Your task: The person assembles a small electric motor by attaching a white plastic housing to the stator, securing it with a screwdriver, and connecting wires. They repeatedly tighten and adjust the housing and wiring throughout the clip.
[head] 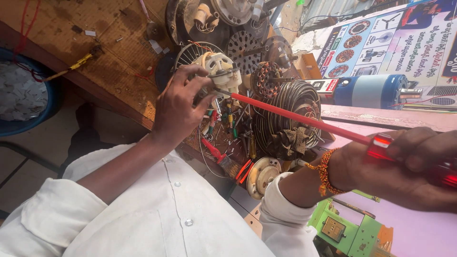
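Observation:
My left hand (180,105) grips a small cream-coloured motor part (222,70) with copper windings, held above a cluttered wooden workbench (109,52). My right hand (404,166), with a beaded orange bracelet (325,173) at the wrist, holds the red translucent handle of a long red screwdriver (304,119). The screwdriver's tip reaches the motor part at my left hand's fingertips. Both arms wear white sleeves.
Fan motor stators and coils (288,107), a small red brush (216,154), loose tools and screws lie on the bench. A blue tub (45,102) sits at left. A blue cylindrical motor (371,90), a printed poster (404,40) and a green machine (347,228) are at right.

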